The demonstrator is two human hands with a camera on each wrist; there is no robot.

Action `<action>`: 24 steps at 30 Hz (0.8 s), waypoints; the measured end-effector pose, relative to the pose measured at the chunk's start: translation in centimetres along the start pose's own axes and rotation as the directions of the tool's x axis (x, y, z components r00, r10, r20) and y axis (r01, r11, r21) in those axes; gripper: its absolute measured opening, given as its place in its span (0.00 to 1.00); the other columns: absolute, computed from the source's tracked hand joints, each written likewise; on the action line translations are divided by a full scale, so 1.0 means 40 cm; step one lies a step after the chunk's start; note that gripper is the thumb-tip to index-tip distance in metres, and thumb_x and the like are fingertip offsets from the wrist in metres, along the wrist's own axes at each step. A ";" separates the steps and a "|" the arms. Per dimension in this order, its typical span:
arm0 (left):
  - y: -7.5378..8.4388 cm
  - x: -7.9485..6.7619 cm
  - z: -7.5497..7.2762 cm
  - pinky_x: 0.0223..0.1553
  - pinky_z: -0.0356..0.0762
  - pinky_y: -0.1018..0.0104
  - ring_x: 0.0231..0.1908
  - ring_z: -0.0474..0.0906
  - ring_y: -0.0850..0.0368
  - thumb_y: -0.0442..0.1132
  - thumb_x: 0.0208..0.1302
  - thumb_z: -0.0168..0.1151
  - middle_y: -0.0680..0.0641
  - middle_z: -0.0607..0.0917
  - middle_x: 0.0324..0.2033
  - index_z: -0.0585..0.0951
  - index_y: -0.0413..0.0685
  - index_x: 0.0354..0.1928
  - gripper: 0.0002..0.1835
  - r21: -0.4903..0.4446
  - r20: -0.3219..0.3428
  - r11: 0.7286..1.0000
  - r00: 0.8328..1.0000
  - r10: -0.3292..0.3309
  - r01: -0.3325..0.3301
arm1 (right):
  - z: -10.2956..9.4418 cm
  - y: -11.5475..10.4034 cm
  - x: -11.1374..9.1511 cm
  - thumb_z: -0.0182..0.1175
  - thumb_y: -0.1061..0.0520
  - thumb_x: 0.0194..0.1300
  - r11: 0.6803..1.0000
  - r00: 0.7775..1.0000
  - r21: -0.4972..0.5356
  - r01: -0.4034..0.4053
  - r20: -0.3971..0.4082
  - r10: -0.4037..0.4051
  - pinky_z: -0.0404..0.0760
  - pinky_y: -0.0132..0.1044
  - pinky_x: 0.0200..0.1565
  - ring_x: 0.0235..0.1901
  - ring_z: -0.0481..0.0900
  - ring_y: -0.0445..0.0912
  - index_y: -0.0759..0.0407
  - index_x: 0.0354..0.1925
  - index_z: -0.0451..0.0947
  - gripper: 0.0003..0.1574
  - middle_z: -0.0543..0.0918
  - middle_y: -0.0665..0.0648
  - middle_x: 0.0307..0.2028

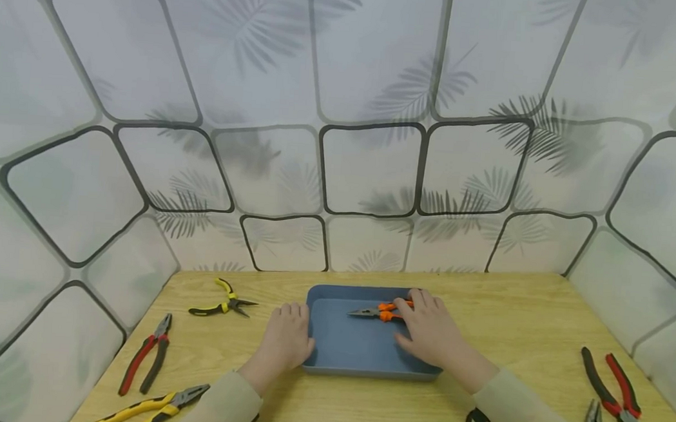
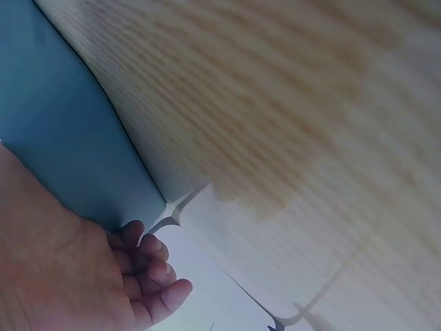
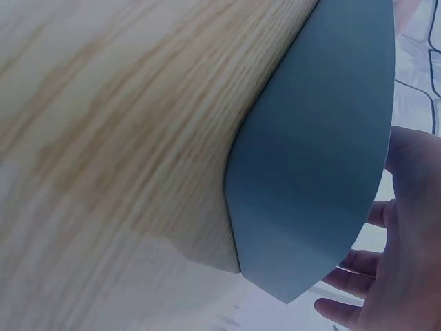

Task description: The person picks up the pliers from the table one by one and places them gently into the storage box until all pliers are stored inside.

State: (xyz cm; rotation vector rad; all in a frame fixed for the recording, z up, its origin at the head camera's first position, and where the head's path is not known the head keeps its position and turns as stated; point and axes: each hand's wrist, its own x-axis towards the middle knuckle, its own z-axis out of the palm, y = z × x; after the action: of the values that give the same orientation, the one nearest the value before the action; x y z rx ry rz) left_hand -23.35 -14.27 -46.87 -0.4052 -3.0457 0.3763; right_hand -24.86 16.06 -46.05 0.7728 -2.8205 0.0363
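A blue-grey tray (image 1: 363, 371) sits on the table, with long-nose pliers with orange handles (image 1: 386, 315) lying inside it, tips pointing left. My right hand (image 1: 432, 330) reaches over the tray's right side, fingers at the orange handles and thumb spread apart from them. The handle ends are hidden under that hand. At the tray's left wall is my left hand (image 1: 286, 337), its fingers loosely bent beside the rim. The left wrist view shows its palm (image 2: 62, 276) next to the tray's outer wall (image 2: 76, 117).
Yellow-and-black pliers (image 1: 230, 304) lie open left of the tray. Red-and-black pliers (image 1: 152, 351) and larger yellow pliers (image 1: 169, 407) lie at the left edge. More red-and-black pliers (image 1: 619, 409) and small yellow-handled pliers (image 1: 594, 420) lie right. Patterned cloth (image 1: 370, 168) walls the table.
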 end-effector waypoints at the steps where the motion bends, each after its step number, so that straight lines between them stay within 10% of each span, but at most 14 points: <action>1: 0.000 -0.001 0.001 0.53 0.81 0.52 0.45 0.79 0.47 0.57 0.71 0.59 0.41 0.80 0.41 0.75 0.38 0.51 0.27 -0.001 -0.001 1.000 1.000 0.000 0.000 | 0.000 0.001 -0.001 0.71 0.41 0.68 1.000 1.000 -0.001 -0.002 0.002 0.002 0.77 0.63 0.61 0.61 0.74 0.65 0.58 0.67 0.75 0.38 0.74 0.69 0.61; 24: 0.000 -0.001 0.000 0.52 0.82 0.53 0.43 0.79 0.47 0.57 0.70 0.60 0.41 0.79 0.39 0.75 0.38 0.50 0.26 -0.004 -0.026 1.000 1.000 0.004 -0.005 | -0.018 0.027 -0.029 0.74 0.39 0.64 0.998 1.000 -0.048 -0.031 -0.006 0.030 0.79 0.63 0.59 0.59 0.77 0.64 0.58 0.66 0.74 0.41 0.76 0.69 0.60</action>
State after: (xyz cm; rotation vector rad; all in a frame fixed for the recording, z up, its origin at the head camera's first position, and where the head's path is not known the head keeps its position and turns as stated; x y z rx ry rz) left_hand -23.30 -14.28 -46.87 -0.4140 -3.0211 0.3622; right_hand -24.28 17.65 -45.55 0.7183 -2.8173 -0.0244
